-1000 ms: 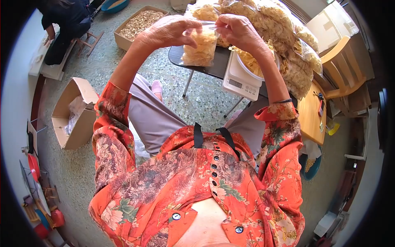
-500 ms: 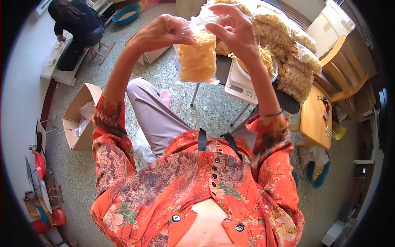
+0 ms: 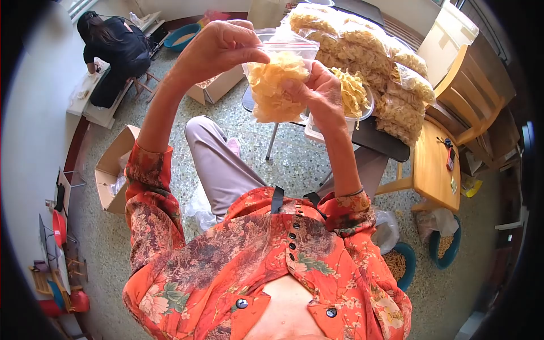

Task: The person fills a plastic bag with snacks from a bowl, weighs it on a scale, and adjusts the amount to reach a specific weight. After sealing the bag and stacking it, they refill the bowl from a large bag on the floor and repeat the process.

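A clear zip bag (image 3: pixel 276 93) of pale yellow dried flakes hangs upright before me, a red line running along its top. My left hand (image 3: pixel 229 48) pinches the bag's upper left edge between thumb and fingers. Lower on the right side, my right hand (image 3: pixel 324 97) grips the bag, thumb across its front and fingers partly hidden behind. Just beyond that hand, a white bowl (image 3: pixel 368 107) of yellow strips rests on a white kitchen scale (image 3: pixel 313 131), mostly hidden by my hand and the bag.
Filled bags (image 3: pixel 362 51) are piled on the dark table (image 3: pixel 382 141). A wooden chair (image 3: pixel 433 164) stands right, with teal basins (image 3: pixel 409 263) on the floor. Cardboard boxes (image 3: pixel 110 170) lie left. Another person (image 3: pixel 116 51) sits at a low bench, far left.
My right hand has moved from the bag's top down to its side. The bag has turned slightly, its contents look bunched up, and the red-lined top edge now shows.
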`<state>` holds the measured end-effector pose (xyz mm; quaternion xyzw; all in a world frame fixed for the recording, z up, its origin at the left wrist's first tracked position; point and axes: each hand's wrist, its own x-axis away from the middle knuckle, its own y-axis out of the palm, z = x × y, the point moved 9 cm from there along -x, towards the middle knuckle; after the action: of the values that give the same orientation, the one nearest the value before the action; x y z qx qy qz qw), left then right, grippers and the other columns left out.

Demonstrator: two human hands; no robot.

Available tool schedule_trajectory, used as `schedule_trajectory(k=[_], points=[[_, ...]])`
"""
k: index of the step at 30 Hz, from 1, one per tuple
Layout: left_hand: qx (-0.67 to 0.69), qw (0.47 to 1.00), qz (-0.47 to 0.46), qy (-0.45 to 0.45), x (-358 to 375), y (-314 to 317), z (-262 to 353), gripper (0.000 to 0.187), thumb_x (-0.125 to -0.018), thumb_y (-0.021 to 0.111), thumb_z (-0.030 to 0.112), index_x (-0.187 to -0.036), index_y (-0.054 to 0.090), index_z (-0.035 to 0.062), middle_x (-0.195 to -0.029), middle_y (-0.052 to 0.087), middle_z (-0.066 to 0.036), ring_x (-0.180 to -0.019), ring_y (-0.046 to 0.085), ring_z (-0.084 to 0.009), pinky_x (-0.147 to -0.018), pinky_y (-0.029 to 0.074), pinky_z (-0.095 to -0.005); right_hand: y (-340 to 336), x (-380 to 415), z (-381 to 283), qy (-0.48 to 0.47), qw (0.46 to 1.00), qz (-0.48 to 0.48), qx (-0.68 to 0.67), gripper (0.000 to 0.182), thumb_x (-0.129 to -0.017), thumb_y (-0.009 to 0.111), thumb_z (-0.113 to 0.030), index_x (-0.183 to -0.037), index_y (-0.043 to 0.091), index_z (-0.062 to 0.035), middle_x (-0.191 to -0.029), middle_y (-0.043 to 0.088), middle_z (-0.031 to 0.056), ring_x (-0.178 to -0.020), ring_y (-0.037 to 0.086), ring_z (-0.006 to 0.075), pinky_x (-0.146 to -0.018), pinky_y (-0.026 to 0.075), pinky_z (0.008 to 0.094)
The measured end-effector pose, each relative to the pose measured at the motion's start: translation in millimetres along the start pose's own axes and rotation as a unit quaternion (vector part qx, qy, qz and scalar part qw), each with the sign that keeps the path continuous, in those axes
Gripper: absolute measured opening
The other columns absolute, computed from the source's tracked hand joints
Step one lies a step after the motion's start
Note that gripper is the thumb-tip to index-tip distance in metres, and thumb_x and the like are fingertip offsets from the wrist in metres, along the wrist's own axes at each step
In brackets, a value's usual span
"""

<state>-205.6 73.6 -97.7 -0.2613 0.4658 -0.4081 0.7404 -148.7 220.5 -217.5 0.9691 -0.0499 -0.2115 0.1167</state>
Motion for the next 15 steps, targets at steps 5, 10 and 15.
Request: schedule_trajectory(k=[5, 10, 15], points=[[0.003, 0.996, 0.077, 0.043, -3.4, 3.5, 19.1, 0.016, -0.090, 0.080, 0.016, -0.092, 0.076, 0.0014, -0.078, 0.054, -0.001, -0.069, 0.052, -0.0073, -0.061, 0.042, -0.0248, 8.5, 6.7, 11.3, -0.005, 0.996, -0.058, -0.074, 0.096, -0.071, 0.094, -0.015, -0.148, 0.039, -0.0029, -0.137, 0.061, 0.0123, -0.126, 0.061, 0.0217, -0.106, 0.052, 0.0376], [0.058, 0.992, 0.113, 0.023, -1.1, 9.5, 32.7, 0.010, -0.085, 0.080, 0.004, -0.091, 0.075, -0.0033, -0.083, 0.056, -0.002, -0.073, 0.056, -0.0077, -0.063, 0.047, -0.0239, 20.2, 25.6, 18.1, 0.004, 0.995, -0.065, -0.071, 0.099, -0.065, 0.095, -0.008, -0.147, 0.040, -0.0022, -0.136, 0.060, 0.0071, -0.124, 0.060, 0.0173, -0.107, 0.051, 0.0350], [0.038, 0.997, 0.059, -0.030, -1.7, 13.7, 37.9, 0.031, -0.073, 0.091, 0.011, -0.092, 0.073, -0.0047, -0.083, 0.052, -0.002, -0.076, 0.055, -0.0095, -0.066, 0.049, -0.0253, 2.4, 30.3, 29.8, 0.026, 1.000, -0.007, 0.001, 0.084, -0.065, 0.093, -0.006, -0.138, 0.052, -0.0014, -0.123, 0.067, 0.0059, -0.113, 0.065, 0.0153, -0.100, 0.055, 0.0340]])
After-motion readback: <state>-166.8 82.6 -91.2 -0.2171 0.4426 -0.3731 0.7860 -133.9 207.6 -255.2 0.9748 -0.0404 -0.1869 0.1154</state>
